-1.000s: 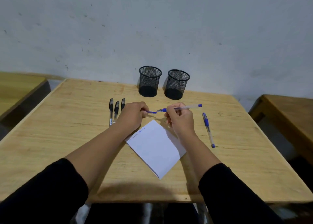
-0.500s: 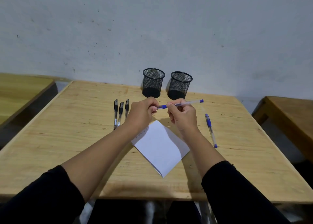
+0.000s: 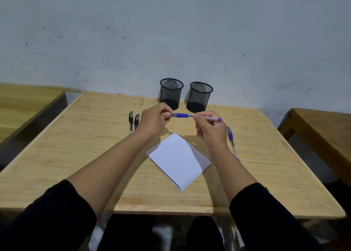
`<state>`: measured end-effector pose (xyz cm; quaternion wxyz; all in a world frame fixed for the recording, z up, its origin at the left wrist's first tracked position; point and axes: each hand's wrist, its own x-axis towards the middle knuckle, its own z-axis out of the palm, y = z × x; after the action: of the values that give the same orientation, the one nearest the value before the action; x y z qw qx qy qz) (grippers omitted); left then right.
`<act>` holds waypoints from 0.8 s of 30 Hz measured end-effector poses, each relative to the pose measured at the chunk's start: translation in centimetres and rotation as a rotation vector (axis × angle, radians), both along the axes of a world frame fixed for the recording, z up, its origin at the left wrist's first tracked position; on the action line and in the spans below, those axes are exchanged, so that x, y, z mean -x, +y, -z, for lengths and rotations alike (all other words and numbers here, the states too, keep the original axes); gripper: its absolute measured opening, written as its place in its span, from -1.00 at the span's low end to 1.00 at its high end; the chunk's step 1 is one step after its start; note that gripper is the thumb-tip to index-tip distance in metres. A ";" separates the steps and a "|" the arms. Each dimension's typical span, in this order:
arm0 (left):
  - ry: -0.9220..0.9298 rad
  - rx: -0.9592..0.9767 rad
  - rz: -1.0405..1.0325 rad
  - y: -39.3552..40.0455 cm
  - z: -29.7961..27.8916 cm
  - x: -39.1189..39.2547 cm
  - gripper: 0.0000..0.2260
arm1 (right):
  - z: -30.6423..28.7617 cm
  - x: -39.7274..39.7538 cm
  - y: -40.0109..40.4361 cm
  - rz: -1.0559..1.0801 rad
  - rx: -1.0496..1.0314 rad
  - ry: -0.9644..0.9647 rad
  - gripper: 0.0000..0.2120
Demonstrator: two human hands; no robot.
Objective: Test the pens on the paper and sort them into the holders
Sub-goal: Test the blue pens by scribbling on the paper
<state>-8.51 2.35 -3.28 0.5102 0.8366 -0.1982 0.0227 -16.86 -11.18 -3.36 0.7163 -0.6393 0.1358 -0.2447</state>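
Both hands hold one blue pen (image 3: pixel 182 115) level above the table, in front of the holders. My left hand (image 3: pixel 154 120) pinches its left end, where the cap went on. My right hand (image 3: pixel 210 131) grips the clear barrel. A white sheet of paper (image 3: pixel 178 160) with faint scribbles near its left corner lies below the hands. Two black mesh holders stand at the back, left holder (image 3: pixel 171 93) and right holder (image 3: pixel 200 97); I see no pens in them. Black pens (image 3: pixel 133 121) lie left of my left hand. Another blue pen (image 3: pixel 232 141) lies right of my right wrist.
The wooden table (image 3: pixel 85 146) ends at a grey wall behind the holders. A second wooden table (image 3: pixel 24 102) stands to the left and a third (image 3: pixel 322 129) to the right, each across a gap.
The left hand brought the blue cap onto the pen's tip; both hands rose off the paper with the pen. The camera tilted up a little.
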 end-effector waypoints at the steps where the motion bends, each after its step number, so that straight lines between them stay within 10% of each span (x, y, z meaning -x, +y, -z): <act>1: 0.011 0.027 -0.015 0.2 -0.3 -0.2 -0.83 | -0.1 0.4 0.0 0.008 0.022 0.005 -0.91; 12: 0.111 0.318 -0.019 -3.1 -2.2 2.3 -0.84 | 1.9 5.1 1.1 0.158 0.441 0.122 -0.95; 24: -0.097 -0.437 0.002 -5.9 4.9 6.5 -0.66 | 4.5 6.1 -2.2 0.463 0.687 0.396 -0.86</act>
<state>-15.01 -3.60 -8.16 0.3066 0.9251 -0.2233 0.0188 -22.93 -13.38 -7.87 0.3496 -0.8269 0.3203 -0.3023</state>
